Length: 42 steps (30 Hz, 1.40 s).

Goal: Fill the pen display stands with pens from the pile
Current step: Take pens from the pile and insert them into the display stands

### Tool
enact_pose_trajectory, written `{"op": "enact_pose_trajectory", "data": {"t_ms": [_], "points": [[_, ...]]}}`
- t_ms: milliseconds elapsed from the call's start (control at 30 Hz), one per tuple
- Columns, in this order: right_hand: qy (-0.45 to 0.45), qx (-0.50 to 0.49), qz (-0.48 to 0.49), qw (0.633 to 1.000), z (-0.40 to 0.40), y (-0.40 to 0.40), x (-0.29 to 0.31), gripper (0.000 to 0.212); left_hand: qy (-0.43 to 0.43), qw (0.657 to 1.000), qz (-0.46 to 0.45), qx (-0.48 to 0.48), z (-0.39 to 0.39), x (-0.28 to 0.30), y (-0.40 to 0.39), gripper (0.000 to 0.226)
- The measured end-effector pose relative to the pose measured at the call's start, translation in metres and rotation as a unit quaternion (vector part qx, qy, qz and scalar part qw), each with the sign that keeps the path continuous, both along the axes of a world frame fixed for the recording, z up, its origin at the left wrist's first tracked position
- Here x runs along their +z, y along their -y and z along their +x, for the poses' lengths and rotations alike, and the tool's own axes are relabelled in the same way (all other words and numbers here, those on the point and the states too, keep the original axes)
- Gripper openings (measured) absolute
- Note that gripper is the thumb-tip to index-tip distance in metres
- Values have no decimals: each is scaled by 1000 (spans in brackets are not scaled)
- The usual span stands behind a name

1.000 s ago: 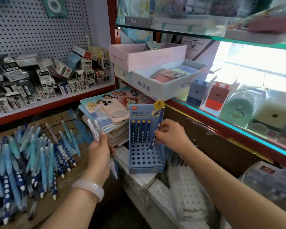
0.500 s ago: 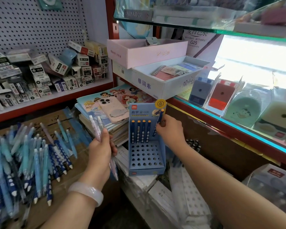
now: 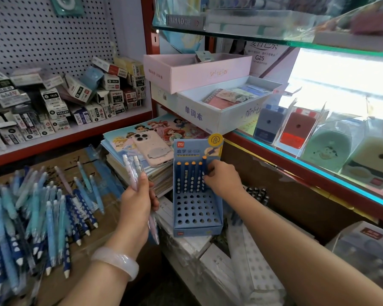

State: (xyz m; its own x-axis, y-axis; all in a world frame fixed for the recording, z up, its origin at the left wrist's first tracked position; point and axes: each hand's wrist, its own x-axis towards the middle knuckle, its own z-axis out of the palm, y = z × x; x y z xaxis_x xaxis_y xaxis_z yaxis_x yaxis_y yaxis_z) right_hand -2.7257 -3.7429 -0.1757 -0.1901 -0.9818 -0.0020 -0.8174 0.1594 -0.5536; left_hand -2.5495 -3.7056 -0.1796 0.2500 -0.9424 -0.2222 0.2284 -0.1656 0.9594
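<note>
Your right hand (image 3: 222, 178) is pinched on a dark blue pen (image 3: 204, 165) at the right end of the back row of the blue display stand (image 3: 197, 208). The pen stands higher than its four neighbours (image 3: 189, 175), so you likely have it only part-way into its hole; seating depth cannot be read from here. Holding it high on the barrel, near the orange cap, leaves the tip free to find the hole.

Your left hand (image 3: 137, 204) is closed around two pale pens (image 3: 134, 171), held upright and well clear of the stand. Judgement: a ready supply, kept close so the right hand can draw from it without going to the pile.

The stand sits on a stack of wrapped white boxes (image 3: 186, 241), tilted back against the header card, so every hole faces you. All rows in front of the back one are empty. Back-row-first filling makes sense: later pens will not block your reach.

The pile of pens (image 3: 31, 217), light blue and dark blue spotted, lies on the cardboard (image 3: 80, 257) at the left, well apart from the stand. A pink phone (image 3: 153, 149) rests on the stack of picture books (image 3: 142, 138) just behind the stand's left corner.

Progress estimate: early; one row nearly done, most holes open.

Risk: the two pale pens differ from the dark ones in the row. Check whether they belong in this stand.
</note>
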Motion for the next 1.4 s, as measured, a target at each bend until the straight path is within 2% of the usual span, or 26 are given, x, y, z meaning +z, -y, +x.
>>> {"op": "enact_pose_trajectory", "data": {"t_ms": [167,333,567,767,900,967,1033,1100,1167,1233,1400], "points": [[28,0,-47,999,1,-1,0,28,2,1000,5,1,0,-2,2,32],[20,6,-104,994,0,1,1,19,6,1000,3,0,0,-3,2,32],[-37,5,-29,999,-4,11,-7,14,11,1000,12,-3,-1,-3,2,33],[-28,-24,10,999,-2,20,-12,14,2,999,14,-32,-4,0,-1,34],[-54,-17,45,997,-1,14,-9,16,-30,997,22,-73,-5,8,-7,23],[-94,-15,33,995,-1,5,3,19,-43,994,22,-95,-4,13,-11,16],[-121,3,-19,992,-1,-6,21,22,-45,992,13,-114,-5,18,-16,14],[-42,70,-50,995,1,-20,41,23,-41,990,-2,-134,-8,22,-22,13],[106,143,-31,984,6,-37,58,25,-43,986,-20,-157,-16,27,-30,12],[207,151,-11,967,6,-50,69,24,-38,982,-36,-182,-27,33,-40,12],[290,117,-35,949,-17,-81,88,16,-22,976,-53,-208,-52,52,-62,16]]}}
